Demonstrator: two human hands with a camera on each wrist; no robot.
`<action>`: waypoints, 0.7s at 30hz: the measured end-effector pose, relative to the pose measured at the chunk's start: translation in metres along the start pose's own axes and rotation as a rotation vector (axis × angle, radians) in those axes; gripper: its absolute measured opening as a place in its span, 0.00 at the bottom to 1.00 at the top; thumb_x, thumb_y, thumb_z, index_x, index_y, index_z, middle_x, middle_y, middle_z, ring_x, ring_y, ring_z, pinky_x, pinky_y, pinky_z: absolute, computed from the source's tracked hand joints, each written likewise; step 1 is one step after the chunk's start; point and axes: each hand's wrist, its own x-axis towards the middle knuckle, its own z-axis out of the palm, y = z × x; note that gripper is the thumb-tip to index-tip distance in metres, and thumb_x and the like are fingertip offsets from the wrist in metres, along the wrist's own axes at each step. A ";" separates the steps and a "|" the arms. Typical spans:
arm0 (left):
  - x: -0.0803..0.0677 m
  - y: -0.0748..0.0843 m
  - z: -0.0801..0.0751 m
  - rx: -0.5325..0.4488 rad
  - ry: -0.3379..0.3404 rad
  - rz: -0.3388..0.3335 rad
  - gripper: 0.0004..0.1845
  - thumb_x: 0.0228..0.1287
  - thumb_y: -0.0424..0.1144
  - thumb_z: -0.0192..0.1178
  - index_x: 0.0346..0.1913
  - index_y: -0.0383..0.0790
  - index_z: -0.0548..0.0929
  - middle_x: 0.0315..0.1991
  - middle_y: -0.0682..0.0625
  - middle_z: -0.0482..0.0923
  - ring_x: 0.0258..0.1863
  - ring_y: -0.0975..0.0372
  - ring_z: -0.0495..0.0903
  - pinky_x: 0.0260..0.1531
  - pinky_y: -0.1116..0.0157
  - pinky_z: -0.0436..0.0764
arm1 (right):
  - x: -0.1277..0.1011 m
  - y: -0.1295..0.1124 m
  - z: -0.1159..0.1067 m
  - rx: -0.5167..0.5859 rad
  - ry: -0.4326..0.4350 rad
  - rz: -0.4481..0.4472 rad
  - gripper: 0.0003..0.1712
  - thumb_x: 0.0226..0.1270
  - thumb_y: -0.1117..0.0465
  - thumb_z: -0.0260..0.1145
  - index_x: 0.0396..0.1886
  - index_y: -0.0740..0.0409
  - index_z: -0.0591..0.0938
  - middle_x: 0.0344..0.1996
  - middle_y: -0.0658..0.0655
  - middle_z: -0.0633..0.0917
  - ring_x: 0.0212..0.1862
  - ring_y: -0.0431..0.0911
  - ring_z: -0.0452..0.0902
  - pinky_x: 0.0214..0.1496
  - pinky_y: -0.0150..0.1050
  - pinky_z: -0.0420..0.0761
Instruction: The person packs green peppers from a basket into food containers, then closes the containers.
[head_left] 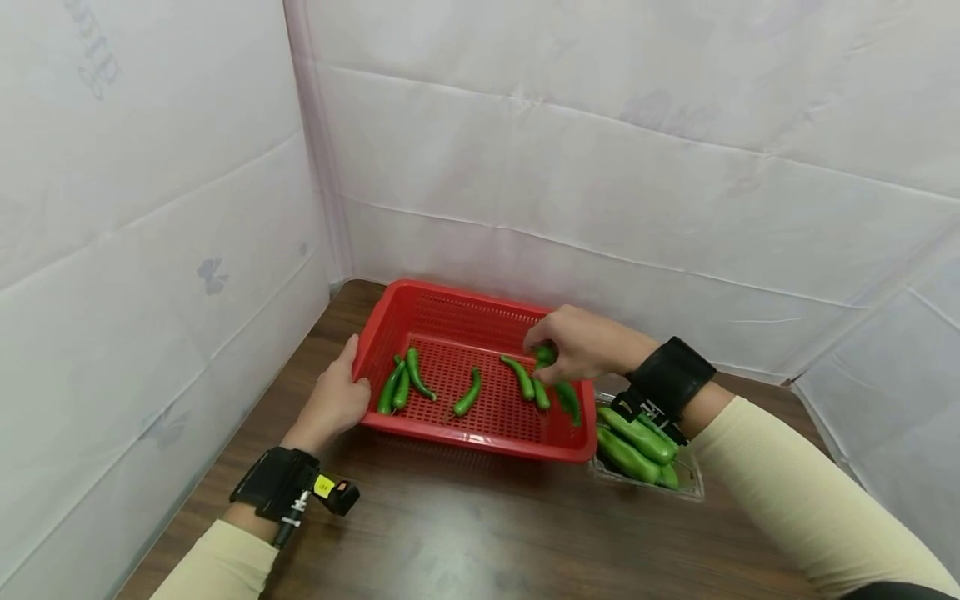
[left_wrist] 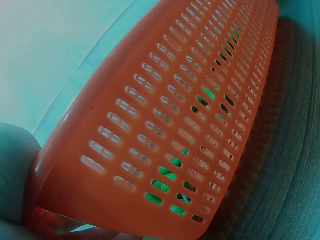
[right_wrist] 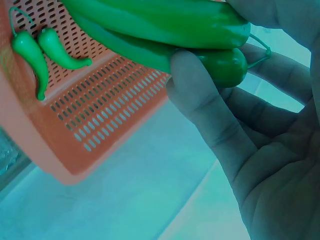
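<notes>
A red slotted basket (head_left: 480,437) stands on a dark wooden table (head_left: 487,533). My left hand (head_left: 335,400) grips its near left corner, thumb against the rim; the left wrist view shows the basket's wall (left_wrist: 150,125) close up. My right hand (head_left: 564,348) hovers over the basket's right end and pinches two green peppers (head_left: 545,356), seen large between the fingers (right_wrist: 200,95) as held peppers (right_wrist: 165,20). Several loose peppers (head_left: 411,377) lie on the basket floor, two of them (right_wrist: 32,55) visible from the right wrist.
A clear tray (head_left: 693,483) holding more green peppers (head_left: 637,437) sits just right of the basket, under my right wrist. White sheeting walls in the table at the back and both sides. Bare tabletop stretches along the near edge.
</notes>
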 end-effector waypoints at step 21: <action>0.010 -0.004 -0.011 0.004 0.010 -0.014 0.42 0.75 0.29 0.39 0.84 0.35 0.31 0.82 0.28 0.47 0.79 0.36 0.58 0.74 0.36 0.63 | -0.028 0.007 -0.010 -0.120 -0.106 0.171 0.11 0.60 0.59 0.76 0.43 0.51 0.91 0.32 0.48 0.89 0.24 0.35 0.71 0.32 0.33 0.78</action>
